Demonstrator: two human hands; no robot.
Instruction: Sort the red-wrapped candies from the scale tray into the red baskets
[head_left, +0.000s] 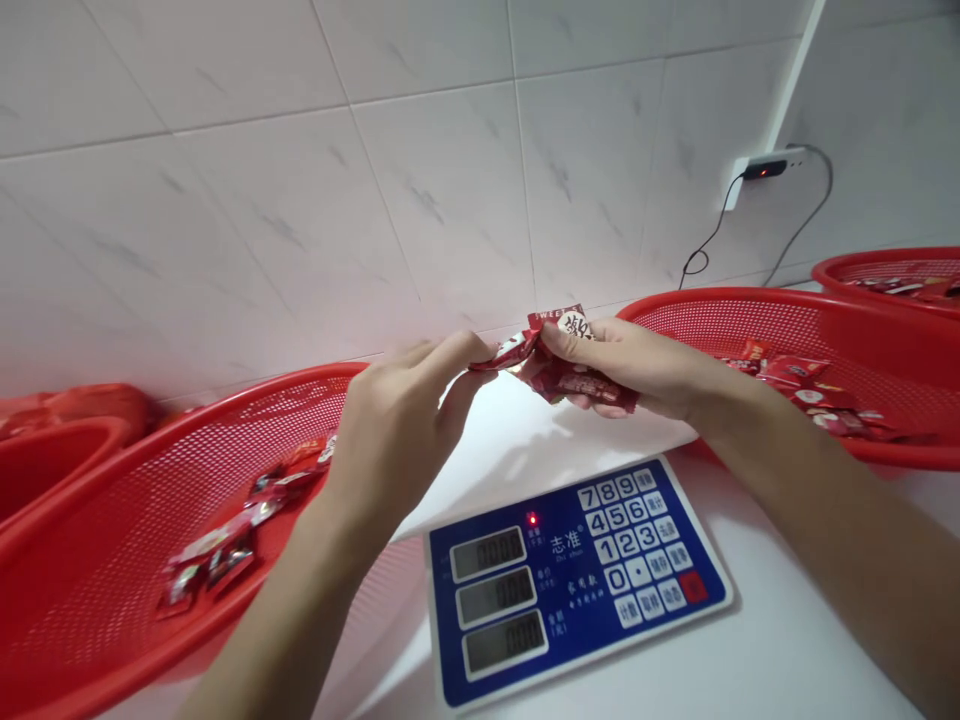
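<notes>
The wall (225,200) is clad in large grey-veined white tiles; a white wall socket (739,180) is fixed at right, with dark cables (709,245) looped down toward the white counter (795,640).

glossy foil wrappers (592,388), plastic mesh basket (750,305), smooth ceramic tiles (225,230)
</notes>
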